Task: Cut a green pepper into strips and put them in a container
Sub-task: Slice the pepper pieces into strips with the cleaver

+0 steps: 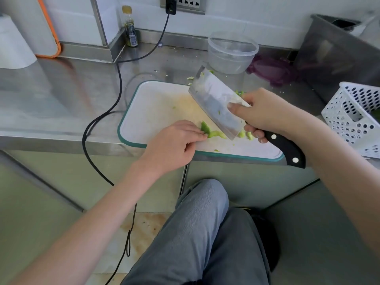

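Observation:
A white cutting board with a teal rim lies on the steel counter. Green pepper pieces lie near its front edge. My left hand pins the left end of the pepper with curled fingertips. My right hand grips a cleaver by its black handle, thumb pressed on the blade's side. The blade edge meets the pepper just right of my left fingers. More cut strips show under my right hand. A clear plastic container stands behind the board.
A purple lid lies right of the container. A white perforated basket stands at the right, a steel bin behind it. A black cable runs from the wall socket across the counter. A bottle stands at the back.

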Tool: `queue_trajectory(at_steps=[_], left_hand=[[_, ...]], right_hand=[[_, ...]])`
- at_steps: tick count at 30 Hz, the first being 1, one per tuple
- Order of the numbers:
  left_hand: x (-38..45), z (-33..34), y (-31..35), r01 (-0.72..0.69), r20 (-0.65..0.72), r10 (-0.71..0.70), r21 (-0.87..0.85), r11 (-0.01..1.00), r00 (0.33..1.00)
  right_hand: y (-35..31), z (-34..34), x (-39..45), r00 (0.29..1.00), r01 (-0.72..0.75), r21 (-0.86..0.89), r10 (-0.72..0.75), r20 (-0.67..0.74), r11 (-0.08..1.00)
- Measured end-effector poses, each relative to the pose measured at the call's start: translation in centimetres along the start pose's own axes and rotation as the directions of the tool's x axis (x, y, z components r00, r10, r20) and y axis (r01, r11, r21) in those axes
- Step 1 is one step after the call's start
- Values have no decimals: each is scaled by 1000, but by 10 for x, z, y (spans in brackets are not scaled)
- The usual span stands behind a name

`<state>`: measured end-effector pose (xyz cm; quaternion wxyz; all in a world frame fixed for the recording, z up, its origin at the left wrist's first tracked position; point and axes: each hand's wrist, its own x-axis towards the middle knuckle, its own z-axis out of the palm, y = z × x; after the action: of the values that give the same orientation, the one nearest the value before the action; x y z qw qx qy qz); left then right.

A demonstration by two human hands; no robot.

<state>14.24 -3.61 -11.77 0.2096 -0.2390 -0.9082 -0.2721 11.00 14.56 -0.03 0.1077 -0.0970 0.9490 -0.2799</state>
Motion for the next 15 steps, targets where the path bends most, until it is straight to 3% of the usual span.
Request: queue_trajectory(at_steps=[7, 15], left_hand=[[0, -1, 1, -2, 0, 2, 9, 1000, 1000], [1, 0, 3, 0, -11, 0, -6, 1000, 1000]], right_hand=[[-5, 20, -3, 998, -36, -11, 36, 45, 999], [-8, 22, -7, 997, -70, 10, 71, -32, 997]])
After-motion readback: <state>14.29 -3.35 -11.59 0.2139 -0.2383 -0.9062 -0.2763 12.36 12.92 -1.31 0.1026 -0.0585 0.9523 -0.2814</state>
